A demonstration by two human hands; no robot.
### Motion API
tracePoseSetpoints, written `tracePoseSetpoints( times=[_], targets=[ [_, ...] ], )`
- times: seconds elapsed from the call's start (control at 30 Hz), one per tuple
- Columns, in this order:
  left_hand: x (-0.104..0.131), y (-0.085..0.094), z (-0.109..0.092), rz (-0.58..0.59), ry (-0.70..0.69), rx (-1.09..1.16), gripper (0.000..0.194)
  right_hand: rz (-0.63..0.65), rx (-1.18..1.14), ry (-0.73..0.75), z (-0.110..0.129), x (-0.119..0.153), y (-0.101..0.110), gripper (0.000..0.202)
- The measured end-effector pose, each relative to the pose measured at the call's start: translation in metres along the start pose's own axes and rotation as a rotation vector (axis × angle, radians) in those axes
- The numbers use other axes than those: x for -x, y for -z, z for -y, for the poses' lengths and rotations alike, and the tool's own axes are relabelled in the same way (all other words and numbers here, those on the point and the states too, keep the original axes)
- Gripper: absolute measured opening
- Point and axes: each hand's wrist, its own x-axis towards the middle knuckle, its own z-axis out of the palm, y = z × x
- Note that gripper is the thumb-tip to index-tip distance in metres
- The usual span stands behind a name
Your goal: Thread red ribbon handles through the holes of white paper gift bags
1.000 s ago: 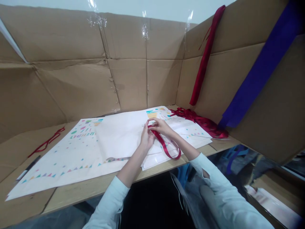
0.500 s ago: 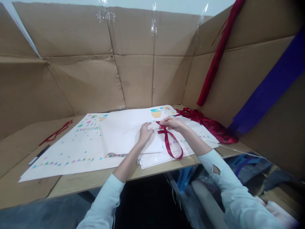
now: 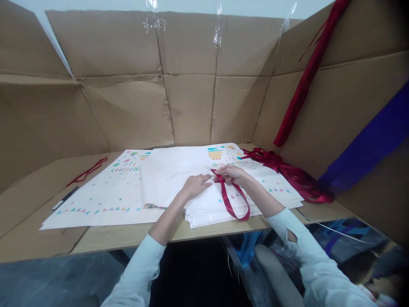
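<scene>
Between the fingertips of my right hand (image 3: 234, 174) a dark red ribbon (image 3: 226, 200) is pinched; its long loop hangs toward the table's front edge. A thin pale wire-like loop (image 3: 208, 168) sticks out at the ribbon's upper end, too fine to make out fully. My left hand (image 3: 195, 186) lies with fingers stretched on a blank white sheet (image 3: 174, 170), its fingertips close to the ribbon. Under both hands are stacked white sheets (image 3: 204, 218) printed with coloured letters and triangles. Another printed sheet (image 3: 105, 192) spreads out to the left.
A heap of red ribbons (image 3: 289, 172) lies at the right. A marker pen (image 3: 65, 198) and a thin red cord (image 3: 87, 171) lie at the left. Cardboard walls (image 3: 191, 106) surround the table; a red strip (image 3: 308, 81) and a purple strip (image 3: 367, 140) hang on the right.
My left hand has come down flatter onto the sheet, its fingers straighter. The right hand keeps hold of the ribbon. More printed letters show beside it, and the view has shifted slightly.
</scene>
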Motion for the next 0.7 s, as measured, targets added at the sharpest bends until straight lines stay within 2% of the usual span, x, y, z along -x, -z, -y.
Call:
tracePoseSetpoints(
  times=[0.17,0.3,0.53,0.7],
  targets=[
    [0.001,0.001,0.003,-0.031,-0.067,-0.049,0.033,-0.026,0.088,0.012,0.000,0.002,-0.006,0.011],
    [0.000,0.003,0.004,-0.063,-0.066,-0.073,0.029,-0.047,0.137,0.015,0.003,0.004,-0.014,0.016],
    [-0.001,0.007,0.002,0.060,-0.094,-0.325,0.040,-0.052,0.087,-0.037,0.011,0.009,-0.021,0.007],
    [-0.002,0.005,-0.005,-0.012,-0.112,-0.403,0.040,-0.054,0.140,-0.041,0.015,0.001,-0.024,0.017]
  ],
)
